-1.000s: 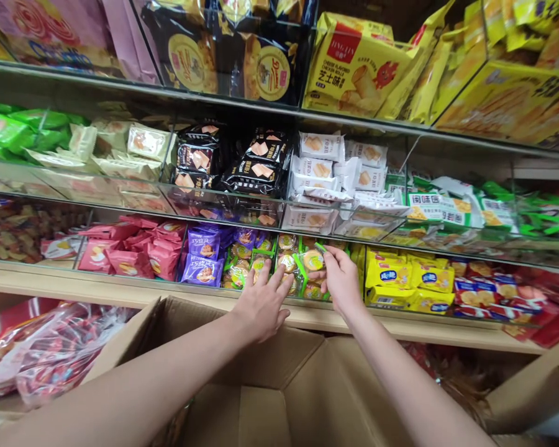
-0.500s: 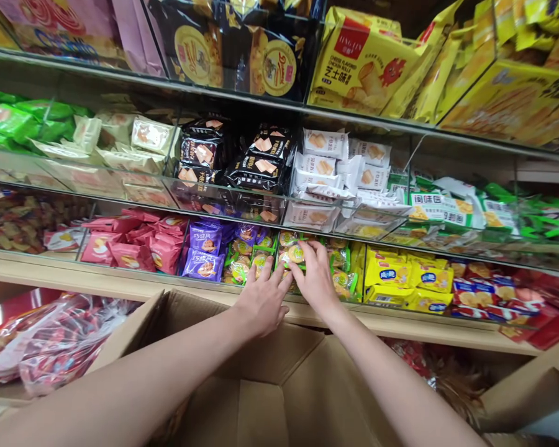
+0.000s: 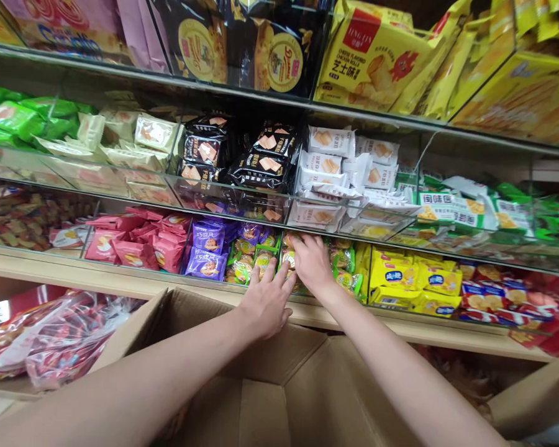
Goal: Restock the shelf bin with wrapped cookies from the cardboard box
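Green-wrapped cookie packets (image 3: 243, 264) fill a glass-fronted compartment on the lowest shelf, with round biscuits showing through clear film. My left hand (image 3: 269, 298) is open, its fingers spread across the front of these packets; I cannot tell whether the fingertips rest on the glass or the packets. Beside it, my right hand (image 3: 313, 264) reaches over the glass edge into the same compartment, fingers extended over the packets under the shelf above. No packet shows in its grasp, though the fingertips are partly hidden. Below both hands lies an open cardboard box (image 3: 261, 372).
Purple packets (image 3: 207, 248) and red packets (image 3: 135, 251) lie left of the cookies, yellow packets (image 3: 394, 276) to the right. A glass shelf edge (image 3: 242, 214) runs close above my hands. Bagged snacks (image 3: 69, 341) lie at lower left.
My right hand has pushed slightly deeper into the compartment, its fingers now farther under the upper shelf. My left hand stays almost in place. The view has shifted slightly.
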Available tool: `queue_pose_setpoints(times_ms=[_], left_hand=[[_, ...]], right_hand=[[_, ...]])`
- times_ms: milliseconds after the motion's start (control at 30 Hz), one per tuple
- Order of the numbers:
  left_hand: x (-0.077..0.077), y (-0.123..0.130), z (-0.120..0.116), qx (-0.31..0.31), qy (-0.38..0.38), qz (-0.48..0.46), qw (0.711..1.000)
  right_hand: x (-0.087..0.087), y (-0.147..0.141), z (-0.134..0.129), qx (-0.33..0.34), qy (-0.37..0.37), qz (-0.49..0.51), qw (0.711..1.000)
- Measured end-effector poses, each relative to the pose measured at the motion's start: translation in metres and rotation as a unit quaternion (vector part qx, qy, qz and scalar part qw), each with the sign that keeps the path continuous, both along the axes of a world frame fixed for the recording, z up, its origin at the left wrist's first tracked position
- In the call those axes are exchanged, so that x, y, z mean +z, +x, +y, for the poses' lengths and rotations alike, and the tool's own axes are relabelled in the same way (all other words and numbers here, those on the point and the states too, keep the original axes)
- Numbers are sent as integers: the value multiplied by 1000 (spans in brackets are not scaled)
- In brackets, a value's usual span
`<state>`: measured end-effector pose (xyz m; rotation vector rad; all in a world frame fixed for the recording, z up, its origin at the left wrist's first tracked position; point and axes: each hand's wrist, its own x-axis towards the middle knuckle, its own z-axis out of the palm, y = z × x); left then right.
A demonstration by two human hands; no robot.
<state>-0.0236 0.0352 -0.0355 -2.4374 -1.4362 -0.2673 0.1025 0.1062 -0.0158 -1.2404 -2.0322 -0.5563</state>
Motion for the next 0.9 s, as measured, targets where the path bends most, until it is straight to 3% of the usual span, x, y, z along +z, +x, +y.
queue_pose_setpoints(times_ms=[267,567,700,767,833,900], left_hand=[[1,2,1,5,-8,-10,1000],[2,0,0,-3,-12,-31,999],[13,-6,-2,-26,-23,-45,998],[24,-10,-1,-85,-6,-108,990],[36,-13,2,-121,-3,-173,977],[45,-14,3,-127,-5,-191,973]], right_hand=[[11,13,23,74,-42,-10,996],[2,27,9,109,0,15,994],[-9,39,-17,142,73,59,985],[-23,39,-41,174,81,106,976],[-44,31,-70,237,19,117,964],[-68,13,-98,330,-110,17,937]])
